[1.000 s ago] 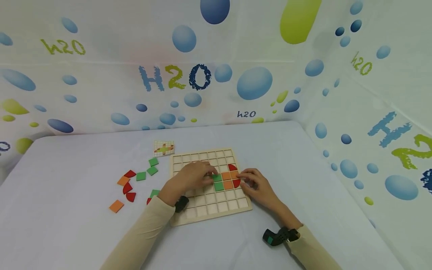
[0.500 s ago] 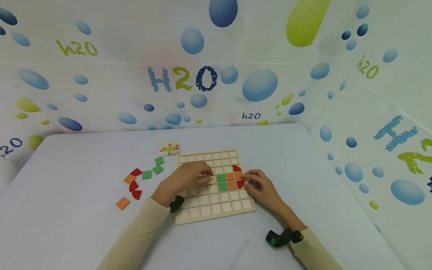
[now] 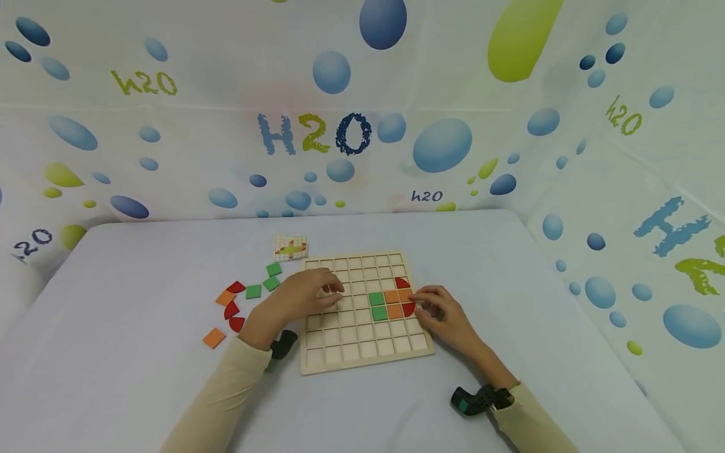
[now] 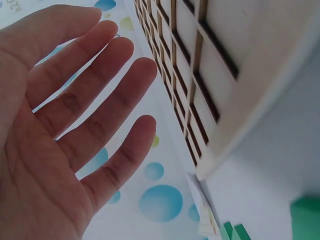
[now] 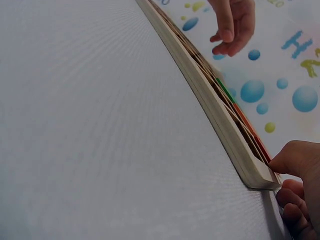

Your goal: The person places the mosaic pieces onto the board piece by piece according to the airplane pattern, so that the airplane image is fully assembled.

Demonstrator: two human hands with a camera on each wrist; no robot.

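A wooden grid board (image 3: 362, 349) lies on the white table. Near its right edge, green squares (image 3: 377, 313), orange squares (image 3: 392, 296) and red quarter-round tiles (image 3: 408, 309) sit in the cells. Over the board's left part hovers my left hand (image 3: 294, 296), fingers relaxed; the left wrist view shows an empty palm (image 4: 50, 140) with spread fingers. My right hand (image 3: 444, 314) holds the board's right edge beside the orange and red tiles. In the right wrist view, a digit of this hand (image 5: 302, 165) presses the rim near the corner, other fingers curled beside it.
Left of the board lie loose green tiles (image 3: 253, 291), red tiles (image 3: 231, 309) and orange tiles (image 3: 214, 338). A pattern card (image 3: 291, 248) lies at the board's far left corner. A green tile (image 3: 269, 366) peeks out under the left wrist camera (image 3: 283, 344).
My left hand has let go of the upper green square on the board and drawn back leftward over the cells. My right hand stays at the board's edge. The head view has shifted slightly.
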